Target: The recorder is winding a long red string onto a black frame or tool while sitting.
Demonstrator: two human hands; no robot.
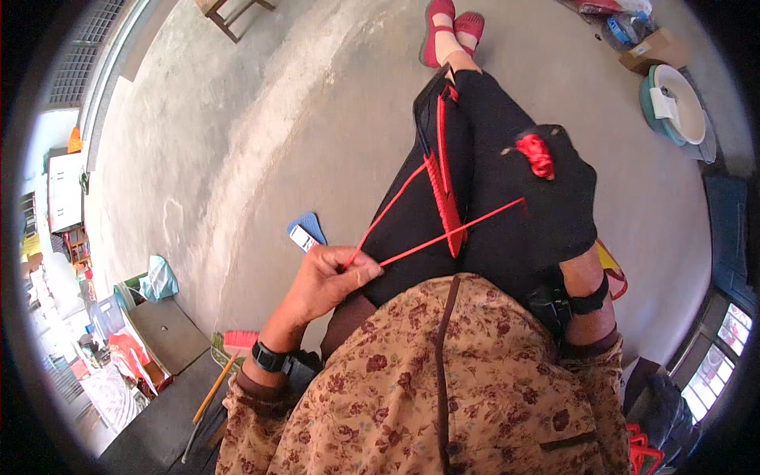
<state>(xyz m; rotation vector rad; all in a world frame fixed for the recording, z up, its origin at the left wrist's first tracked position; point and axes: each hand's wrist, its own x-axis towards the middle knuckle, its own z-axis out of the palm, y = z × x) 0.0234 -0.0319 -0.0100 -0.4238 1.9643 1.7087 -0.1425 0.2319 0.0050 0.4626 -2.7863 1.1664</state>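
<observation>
My left hand pinches a thin red cord between thumb and fingers. One stretch of it rises to a narrow dark frame held between my legs; the other crosses toward my right hand. Red cord is wound in tight turns along a strip of this frame, which narrows to a point near my lap. My right hand, which looks to be in a black glove, blends with my black trousers. At its fingers is a wound bundle of red cord, apparently gripped there.
A blue-and-white flat object lies on the concrete floor to the left. Beyond my feet stands a wooden stool. Basins and a cardboard box sit at far right. A red-bristled broom is beside my left forearm.
</observation>
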